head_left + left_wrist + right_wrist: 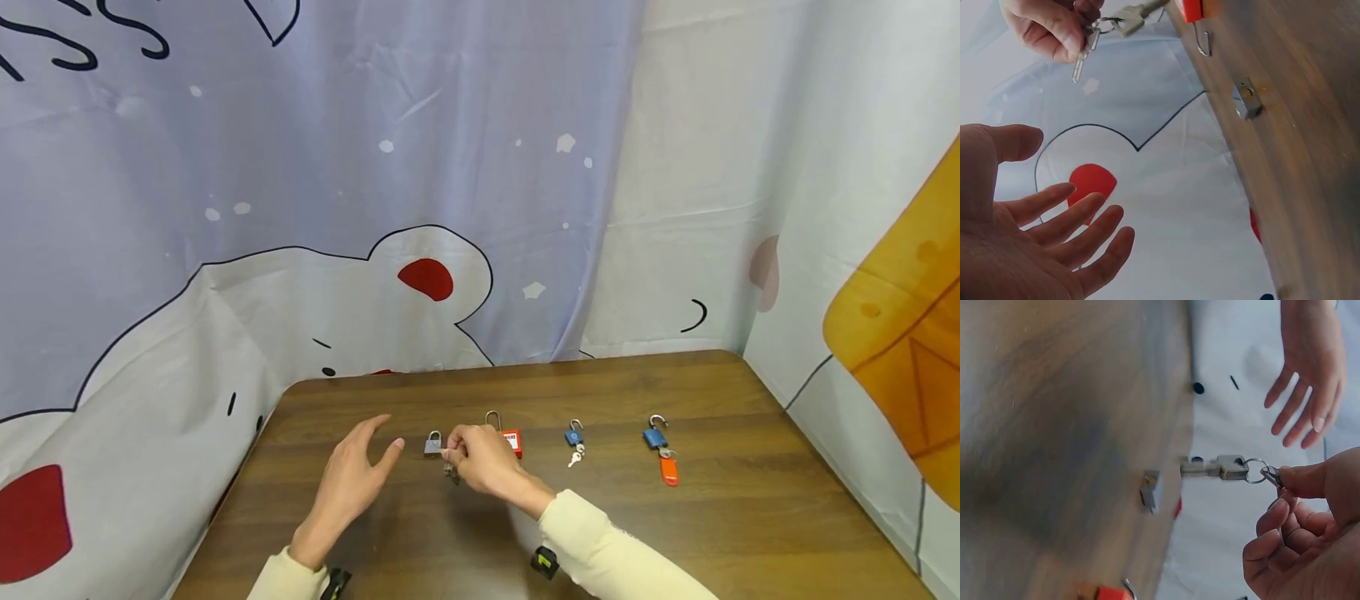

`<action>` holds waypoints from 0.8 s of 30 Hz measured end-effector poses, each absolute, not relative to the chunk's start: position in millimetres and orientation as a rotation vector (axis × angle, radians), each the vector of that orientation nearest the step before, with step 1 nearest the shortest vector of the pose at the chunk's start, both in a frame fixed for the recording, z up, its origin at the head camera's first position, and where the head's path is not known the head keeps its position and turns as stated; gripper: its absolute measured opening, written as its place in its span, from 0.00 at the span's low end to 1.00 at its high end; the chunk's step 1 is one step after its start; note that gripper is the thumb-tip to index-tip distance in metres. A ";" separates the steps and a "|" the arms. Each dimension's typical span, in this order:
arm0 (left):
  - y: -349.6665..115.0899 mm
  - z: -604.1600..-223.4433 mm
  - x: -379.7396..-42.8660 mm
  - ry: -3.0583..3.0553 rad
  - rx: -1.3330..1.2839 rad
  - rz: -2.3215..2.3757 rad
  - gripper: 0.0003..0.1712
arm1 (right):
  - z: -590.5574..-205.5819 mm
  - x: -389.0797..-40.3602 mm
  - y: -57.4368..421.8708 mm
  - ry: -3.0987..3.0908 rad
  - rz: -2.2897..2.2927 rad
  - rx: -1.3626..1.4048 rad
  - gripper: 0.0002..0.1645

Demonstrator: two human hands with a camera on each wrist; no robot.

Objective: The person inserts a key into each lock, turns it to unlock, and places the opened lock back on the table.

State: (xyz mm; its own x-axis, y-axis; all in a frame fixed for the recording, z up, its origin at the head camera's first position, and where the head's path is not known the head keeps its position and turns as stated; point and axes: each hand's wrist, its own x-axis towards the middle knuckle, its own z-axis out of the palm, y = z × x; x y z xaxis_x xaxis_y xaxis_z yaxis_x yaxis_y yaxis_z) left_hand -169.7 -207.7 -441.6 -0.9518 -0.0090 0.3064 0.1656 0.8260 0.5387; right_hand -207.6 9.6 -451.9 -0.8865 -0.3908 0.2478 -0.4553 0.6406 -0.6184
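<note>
My right hand (480, 458) pinches a small silver key (1080, 65) between thumb and fingers. From its wire ring (1255, 481) dangles a second key (1232, 467), seen side-on in the right wrist view. A silver-grey padlock (432, 447) sits on the table just left of that hand, its keyhole face (1150, 480) showing in the right wrist view. To the padlock's left, my left hand (352, 475) hovers with fingers spread and nothing in it. Partly behind the right hand lies a red padlock (512, 441) with its shackle raised.
Farther right on the wooden table (735, 517) lie a small blue padlock (573, 437) with keys (576, 455) and a larger blue padlock (655, 438) with an orange key tag (669, 472). Both shackles are unlatched. A printed curtain (450, 167) hangs behind the table.
</note>
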 end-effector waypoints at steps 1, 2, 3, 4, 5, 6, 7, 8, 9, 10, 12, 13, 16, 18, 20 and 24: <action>-206.6 -440.7 -169.2 -2.713 -0.118 -0.843 0.31 | -449.6 -207.1 13.3 -2.753 1.070 0.716 0.09; -205.3 -439.5 -168.5 -2.711 -0.119 -0.848 0.31 | -446.8 -206.4 17.1 -2.744 1.065 0.719 0.09; -203.9 -438.4 -168.0 -2.710 -0.122 -0.850 0.31 | -444.1 -206.0 21.0 -2.738 1.057 0.718 0.09; -202.5 -437.2 -167.4 -2.706 -0.126 -0.856 0.30 | -441.0 -205.3 24.9 -2.731 1.054 0.718 0.09; -201.0 -436.1 -166.9 -2.702 -0.130 -0.860 0.30 | -438.1 -204.7 28.8 -2.729 1.052 0.714 0.09; -199.5 -435.1 -166.4 -2.697 -0.138 -0.866 0.30 | -434.9 -204.0 32.7 -2.722 1.049 0.712 0.09; -198.0 -434.4 -165.8 -2.693 -0.147 -0.870 0.30 | -431.8 -203.4 36.5 -2.714 1.044 0.711 0.10; -196.8 -433.5 -165.4 -2.686 -0.155 -0.877 0.29 | -428.5 -202.4 40.3 -2.707 1.049 0.711 0.10; -195.5 -432.6 -164.9 -2.679 -0.163 -0.881 0.29 | -425.6 -201.6 43.9 -2.700 1.045 0.708 0.10; -194.3 -431.6 -164.4 -2.673 -0.172 -0.885 0.29 | -422.9 -200.8 47.5 -2.692 1.041 0.704 0.10; -192.0 -429.7 -163.7 -2.661 -0.190 -0.886 0.29 | -418.2 -199.5 54.3 -2.676 1.029 0.690 0.09; -190.8 -428.6 -163.6 -2.652 -0.199 -0.886 0.29 | -416.2 -198.8 57.5 -2.669 1.030 0.679 0.09; -185.9 -424.7 -163.7 -2.628 -0.226 -0.902 0.29 | -412.2 -197.2 67.5 -2.657 1.031 0.638 0.09; -181.3 -422.3 -164.0 -2.612 -0.244 -0.922 0.28 | -410.3 -196.1 74.5 -2.655 1.048 0.610 0.09; -175.6 -420.3 -163.9 -2.601 -0.267 -0.942 0.28 | -408.8 -195.2 82.0 -2.657 1.063 0.585 0.09; -162.6 -417.2 -164.4 -2.576 -0.327 -0.970 0.27 | -407.4 -194.5 97.0 -2.654 1.111 0.547 0.09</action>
State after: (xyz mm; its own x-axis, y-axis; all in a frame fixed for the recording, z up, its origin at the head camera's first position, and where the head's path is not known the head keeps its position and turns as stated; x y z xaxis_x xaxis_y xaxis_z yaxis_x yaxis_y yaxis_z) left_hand -164.4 -162.6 -417.2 -0.9056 0.0858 0.4153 0.3384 0.7364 0.5859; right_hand -194.5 97.0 -407.4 -0.9084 -0.2547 0.3316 -0.4150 0.6464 -0.6403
